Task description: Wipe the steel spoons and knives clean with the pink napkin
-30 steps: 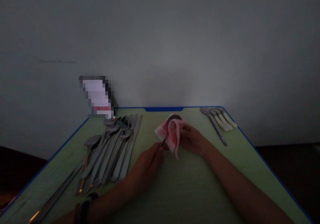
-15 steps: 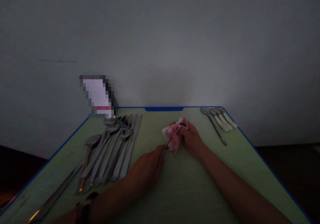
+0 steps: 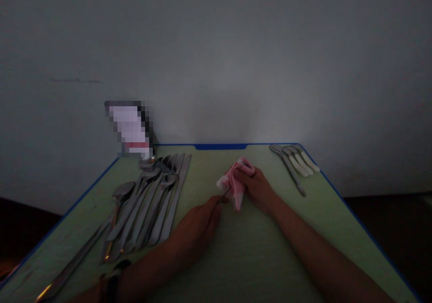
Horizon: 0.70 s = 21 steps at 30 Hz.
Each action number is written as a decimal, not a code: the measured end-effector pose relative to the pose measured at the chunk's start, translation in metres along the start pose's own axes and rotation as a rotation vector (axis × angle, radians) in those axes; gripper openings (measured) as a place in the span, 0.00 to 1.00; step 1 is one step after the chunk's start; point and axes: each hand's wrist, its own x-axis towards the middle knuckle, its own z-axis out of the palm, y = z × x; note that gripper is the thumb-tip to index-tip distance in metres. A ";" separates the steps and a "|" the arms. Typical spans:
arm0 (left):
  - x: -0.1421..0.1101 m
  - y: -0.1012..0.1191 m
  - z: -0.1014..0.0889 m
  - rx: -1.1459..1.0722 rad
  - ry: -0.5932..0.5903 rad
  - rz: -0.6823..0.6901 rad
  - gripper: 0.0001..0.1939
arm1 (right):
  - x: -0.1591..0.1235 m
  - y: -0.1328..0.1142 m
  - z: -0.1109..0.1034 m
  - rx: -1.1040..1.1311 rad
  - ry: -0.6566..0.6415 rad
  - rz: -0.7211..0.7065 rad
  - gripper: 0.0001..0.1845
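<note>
Dim light hangs over the room, with a plain grey wall (image 3: 216, 46) rising behind a pale green counter (image 3: 256, 262) edged in blue. From where I stand, both of the person's hands are at work over the middle of it. The left hand (image 3: 199, 222), with a dark band (image 3: 113, 285) at the wrist, has its grip closed around the handle of a thin metal utensil (image 3: 224, 195), which slants up and away into a pink and white cloth (image 3: 238, 188). The right hand (image 3: 261, 186) has its grip folded onto that cloth, thumb on top, bunching it about the utensil's far end. What shape that end has I can't tell, since the folds cover it.

Off to the left, spoons (image 3: 151, 173) and knives (image 3: 180, 181) lie close together, some overlapping, their handles pointing toward the person. One long handle (image 3: 70, 267) runs out toward the near left corner, catching a golden glint. Behind them, at the far left corner, a blurred-out screen (image 3: 130, 125) leans by the wall. Near the far right corner lie a few pale-handled pieces (image 3: 299, 163), just beside a longer metal one (image 3: 290, 174).
</note>
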 end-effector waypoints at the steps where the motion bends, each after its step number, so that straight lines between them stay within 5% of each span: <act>1: 0.000 0.000 0.000 -0.009 -0.001 0.008 0.18 | 0.000 0.000 0.001 -0.016 0.013 -0.013 0.10; 8: 0.004 0.008 -0.006 -0.028 -0.004 0.011 0.18 | -0.002 -0.007 0.008 0.144 -0.021 0.030 0.16; 12: 0.001 0.008 -0.005 -0.005 -0.019 0.017 0.17 | 0.004 -0.007 0.005 0.273 0.063 -0.016 0.14; 21: 0.003 0.001 0.000 0.037 -0.038 -0.014 0.16 | 0.002 -0.010 0.006 0.217 0.025 0.006 0.10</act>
